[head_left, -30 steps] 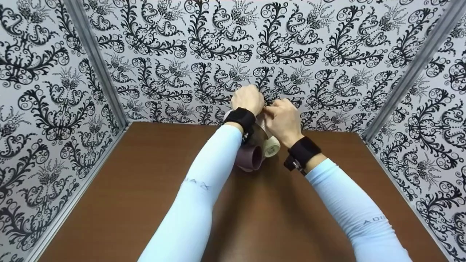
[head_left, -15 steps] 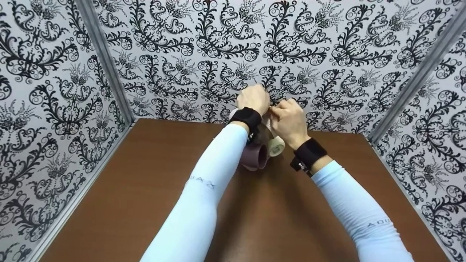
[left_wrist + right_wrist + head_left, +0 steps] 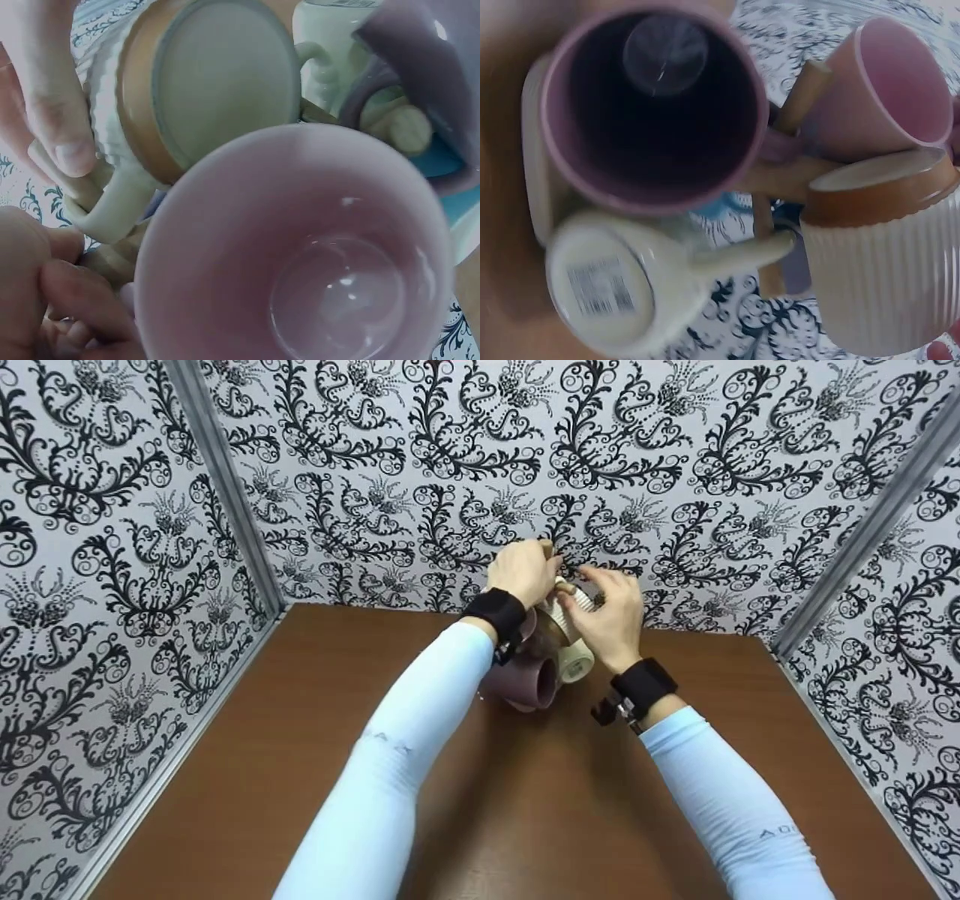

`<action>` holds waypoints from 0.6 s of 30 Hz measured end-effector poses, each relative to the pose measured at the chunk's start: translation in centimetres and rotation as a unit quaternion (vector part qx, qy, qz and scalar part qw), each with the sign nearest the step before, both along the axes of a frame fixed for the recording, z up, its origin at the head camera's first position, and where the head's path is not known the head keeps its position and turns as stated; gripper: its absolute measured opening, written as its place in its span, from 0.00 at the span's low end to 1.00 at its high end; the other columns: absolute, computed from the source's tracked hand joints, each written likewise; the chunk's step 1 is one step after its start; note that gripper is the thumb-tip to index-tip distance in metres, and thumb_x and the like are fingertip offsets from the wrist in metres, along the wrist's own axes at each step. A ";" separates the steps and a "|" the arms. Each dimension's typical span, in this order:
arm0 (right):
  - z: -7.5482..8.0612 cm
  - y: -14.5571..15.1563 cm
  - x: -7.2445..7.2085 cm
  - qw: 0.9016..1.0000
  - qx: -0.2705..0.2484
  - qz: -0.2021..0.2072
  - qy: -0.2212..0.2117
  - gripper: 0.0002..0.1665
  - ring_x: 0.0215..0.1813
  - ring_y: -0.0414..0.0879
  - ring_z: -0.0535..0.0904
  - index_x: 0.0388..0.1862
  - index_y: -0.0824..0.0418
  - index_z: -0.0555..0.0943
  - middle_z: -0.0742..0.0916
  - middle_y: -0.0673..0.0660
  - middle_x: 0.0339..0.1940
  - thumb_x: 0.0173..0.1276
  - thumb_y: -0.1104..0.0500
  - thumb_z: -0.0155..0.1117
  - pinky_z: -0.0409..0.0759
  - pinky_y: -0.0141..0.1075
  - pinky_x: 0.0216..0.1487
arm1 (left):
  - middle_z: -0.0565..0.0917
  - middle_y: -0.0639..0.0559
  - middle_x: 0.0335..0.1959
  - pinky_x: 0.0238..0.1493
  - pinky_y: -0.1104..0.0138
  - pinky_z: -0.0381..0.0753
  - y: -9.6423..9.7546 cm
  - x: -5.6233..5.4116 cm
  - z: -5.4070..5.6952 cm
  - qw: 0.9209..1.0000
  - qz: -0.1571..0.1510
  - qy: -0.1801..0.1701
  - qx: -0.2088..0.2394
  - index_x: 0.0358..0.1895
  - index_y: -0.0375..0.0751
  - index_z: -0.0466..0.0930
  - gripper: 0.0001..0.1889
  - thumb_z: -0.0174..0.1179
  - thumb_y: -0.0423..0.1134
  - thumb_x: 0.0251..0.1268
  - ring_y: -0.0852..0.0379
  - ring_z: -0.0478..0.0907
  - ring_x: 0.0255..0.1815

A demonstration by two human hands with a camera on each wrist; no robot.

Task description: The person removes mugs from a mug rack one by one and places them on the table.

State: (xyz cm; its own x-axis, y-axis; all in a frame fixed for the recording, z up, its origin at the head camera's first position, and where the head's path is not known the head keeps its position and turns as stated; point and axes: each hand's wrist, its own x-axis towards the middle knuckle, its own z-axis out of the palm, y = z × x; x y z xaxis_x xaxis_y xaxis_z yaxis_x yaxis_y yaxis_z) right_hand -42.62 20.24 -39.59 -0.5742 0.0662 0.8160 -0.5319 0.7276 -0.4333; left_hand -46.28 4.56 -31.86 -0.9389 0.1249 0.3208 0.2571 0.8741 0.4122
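Both hands are at a wooden mug stand (image 3: 112, 259) hung with mugs. My left hand (image 3: 523, 571) grips the upper part of the stand, fingers curled; its hold is partly hidden. On the right, a ribbed white mug (image 3: 577, 598) with a brown band lies tilted, its handle (image 3: 116, 206) by the stand. My right hand (image 3: 611, 611) holds this mug, thumb at the handle and fingers spread behind. Below hang a purple mug (image 3: 519, 682) and a cream mug (image 3: 576, 661), base outward. A pink mug (image 3: 292, 247) fills the front of the left wrist view.
The stand is on a brown table (image 3: 360, 675), close to the patterned back wall (image 3: 337, 487). Patterned side walls with grey metal posts (image 3: 221, 487) border the table. Something blue (image 3: 442, 165) shows behind the purple mug.
My right hand's fingers have spread from a tight pinch, and more of the ribbed mug shows. The left hand stays at the stand's top, shifted slightly left and baring a wooden end.
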 end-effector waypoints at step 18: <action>-1.4 -0.3 0.2 0.862 -0.367 0.104 -0.335 0.56 0.60 0.49 0.84 0.89 0.66 0.60 0.81 0.68 0.74 0.74 0.49 0.81 0.88 0.34 0.62 | 0.95 0.50 0.47 0.42 0.59 0.89 -6.2 3.0 -2.2 0.996 -0.073 0.054 0.005 0.56 0.50 0.87 0.17 0.57 0.56 0.88 0.52 0.89 0.39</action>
State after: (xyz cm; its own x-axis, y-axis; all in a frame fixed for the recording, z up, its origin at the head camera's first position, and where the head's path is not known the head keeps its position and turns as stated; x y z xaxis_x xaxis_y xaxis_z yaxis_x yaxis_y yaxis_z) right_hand -42.43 19.90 -41.03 -0.9617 0.2621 0.0797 -0.0703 0.0451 -0.9965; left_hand -43.27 -1.64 -34.04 -0.8709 0.2542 0.4206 0.4248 0.8199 0.3839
